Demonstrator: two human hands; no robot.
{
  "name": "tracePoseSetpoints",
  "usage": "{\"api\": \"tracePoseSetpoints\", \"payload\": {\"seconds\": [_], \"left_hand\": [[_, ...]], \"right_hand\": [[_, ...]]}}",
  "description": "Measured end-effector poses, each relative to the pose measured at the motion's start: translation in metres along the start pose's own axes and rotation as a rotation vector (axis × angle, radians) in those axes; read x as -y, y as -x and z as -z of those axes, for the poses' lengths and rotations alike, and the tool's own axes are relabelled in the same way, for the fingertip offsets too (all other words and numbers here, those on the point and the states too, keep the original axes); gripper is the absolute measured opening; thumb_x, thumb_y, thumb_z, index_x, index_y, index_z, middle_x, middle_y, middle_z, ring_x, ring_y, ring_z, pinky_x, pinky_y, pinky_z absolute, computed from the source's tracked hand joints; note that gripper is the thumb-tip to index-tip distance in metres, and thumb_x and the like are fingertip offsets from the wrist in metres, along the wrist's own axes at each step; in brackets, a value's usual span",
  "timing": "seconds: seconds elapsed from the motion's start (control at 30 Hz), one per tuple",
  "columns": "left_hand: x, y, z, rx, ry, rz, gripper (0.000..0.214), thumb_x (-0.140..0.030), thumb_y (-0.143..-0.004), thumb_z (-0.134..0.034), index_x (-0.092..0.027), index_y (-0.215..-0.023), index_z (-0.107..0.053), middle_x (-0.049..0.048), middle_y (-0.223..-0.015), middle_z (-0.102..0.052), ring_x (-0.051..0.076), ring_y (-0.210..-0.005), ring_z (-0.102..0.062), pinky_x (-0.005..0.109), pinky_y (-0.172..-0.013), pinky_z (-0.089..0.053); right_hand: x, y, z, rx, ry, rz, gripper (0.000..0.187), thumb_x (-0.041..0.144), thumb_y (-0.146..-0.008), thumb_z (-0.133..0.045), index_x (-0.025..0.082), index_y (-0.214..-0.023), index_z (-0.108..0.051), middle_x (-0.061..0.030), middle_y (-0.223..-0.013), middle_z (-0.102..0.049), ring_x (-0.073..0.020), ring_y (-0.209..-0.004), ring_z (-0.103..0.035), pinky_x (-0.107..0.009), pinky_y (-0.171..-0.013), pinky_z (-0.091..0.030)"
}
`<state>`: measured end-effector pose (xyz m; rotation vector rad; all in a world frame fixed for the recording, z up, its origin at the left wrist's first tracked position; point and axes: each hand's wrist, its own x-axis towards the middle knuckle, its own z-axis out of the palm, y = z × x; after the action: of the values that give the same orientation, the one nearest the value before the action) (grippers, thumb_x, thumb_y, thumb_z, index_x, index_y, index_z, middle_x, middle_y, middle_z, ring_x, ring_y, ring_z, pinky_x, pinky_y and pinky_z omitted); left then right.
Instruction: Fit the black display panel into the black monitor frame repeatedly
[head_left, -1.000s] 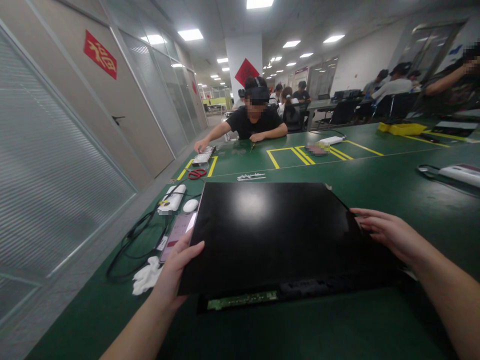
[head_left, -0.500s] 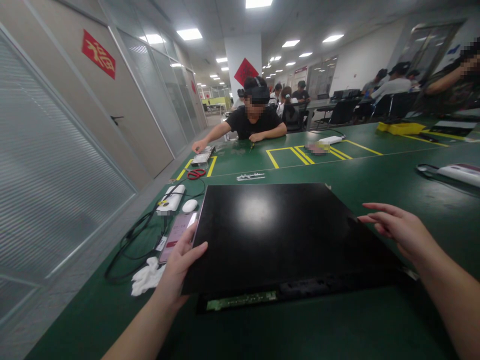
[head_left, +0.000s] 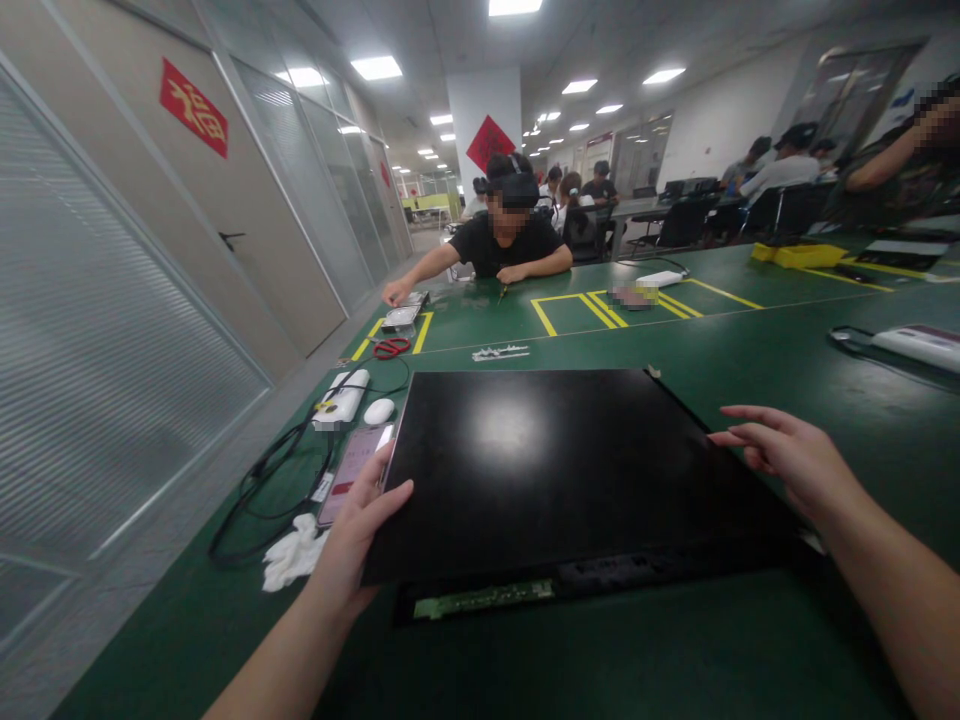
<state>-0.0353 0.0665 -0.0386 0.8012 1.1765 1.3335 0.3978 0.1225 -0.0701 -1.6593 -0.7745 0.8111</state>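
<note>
A flat black display panel (head_left: pixel 570 480) lies before me on the green table, reflecting a ceiling light. My left hand (head_left: pixel 367 520) grips its left edge, thumb on top and the other fingers at the side or beneath. Along the near edge, a dark strip with a green circuit board (head_left: pixel 480 598) shows below the panel. My right hand (head_left: pixel 787 450) is at the panel's right edge with its fingers stretched out. Its fingertips are at that edge; whether they touch it I cannot tell.
To the left lie a phone (head_left: pixel 356 470), crumpled white gloves or cloth (head_left: pixel 294 553), a white power bank (head_left: pixel 342 398), a round white object (head_left: pixel 379 411) and black cables (head_left: pixel 255 480). Red-handled scissors (head_left: pixel 391 347) and small metal pieces (head_left: pixel 501 352) lie beyond the panel. A person (head_left: pixel 510 235) sits opposite.
My right hand has shifted very slightly left along with the view. The left hand keeps its grip on the display panel, which has barely moved.
</note>
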Motion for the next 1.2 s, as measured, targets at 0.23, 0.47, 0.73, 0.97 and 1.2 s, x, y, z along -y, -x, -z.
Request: {"api": "tracePoseSetpoints", "payload": {"seconds": [0.23, 0.47, 0.73, 0.97, 1.2], "left_hand": [[0.000, 0.002, -0.001, 0.013, -0.021, -0.002, 0.080, -0.032, -0.069, -0.083, -0.025, -0.143, -0.052, 0.0087, -0.129, -0.071, 0.036, -0.115, -0.068, 0.043, -0.095, -0.057], [0.004, 0.004, -0.004, 0.023, -0.009, -0.022, 0.086, -0.033, -0.067, -0.086, -0.026, -0.145, -0.049, 0.0098, -0.128, -0.072, 0.036, -0.115, -0.069, 0.044, -0.097, -0.057], [0.004, 0.006, -0.006, 0.051, 0.021, -0.024, 0.082, -0.030, -0.067, -0.087, -0.025, -0.141, -0.052, 0.0099, -0.123, -0.074, 0.037, -0.118, -0.067, 0.045, -0.101, -0.054], [0.003, 0.005, -0.006, 0.035, 0.008, -0.025, 0.086, -0.031, -0.064, -0.089, -0.026, -0.142, -0.053, 0.0104, -0.125, -0.073, 0.038, -0.116, -0.067, 0.046, -0.101, -0.054], [0.008, 0.000, 0.001, 0.068, 0.015, 0.003, 0.086, -0.032, -0.068, -0.087, -0.027, -0.145, -0.049, 0.0107, -0.130, -0.071, 0.038, -0.118, -0.066, 0.044, -0.099, -0.056]], "right_hand": [[-0.007, -0.007, 0.004, 0.006, 0.025, 0.032, 0.040, 0.023, -0.061, -0.071, 0.017, -0.101, -0.070, -0.0105, -0.074, -0.075, -0.0072, -0.043, -0.043, -0.019, -0.039, -0.032], [-0.011, -0.009, 0.004, 0.024, 0.062, 0.034, 0.042, 0.025, -0.061, -0.072, 0.017, -0.102, -0.070, -0.0095, -0.078, -0.076, -0.0066, -0.044, -0.041, -0.020, -0.039, -0.031], [-0.015, -0.014, 0.006, 0.003, 0.048, 0.060, 0.044, 0.026, -0.060, -0.071, 0.017, -0.103, -0.069, -0.0085, -0.079, -0.075, -0.0065, -0.043, -0.040, -0.021, -0.040, -0.031], [-0.012, -0.009, 0.003, 0.020, 0.070, 0.055, 0.044, 0.027, -0.060, -0.071, 0.017, -0.102, -0.069, -0.0083, -0.079, -0.075, -0.0061, -0.044, -0.039, -0.020, -0.040, -0.030], [-0.008, -0.006, 0.003, 0.002, 0.071, 0.039, 0.043, 0.026, -0.059, -0.071, 0.016, -0.101, -0.069, -0.0081, -0.075, -0.074, -0.0061, -0.043, -0.039, -0.020, -0.040, -0.031]]}}
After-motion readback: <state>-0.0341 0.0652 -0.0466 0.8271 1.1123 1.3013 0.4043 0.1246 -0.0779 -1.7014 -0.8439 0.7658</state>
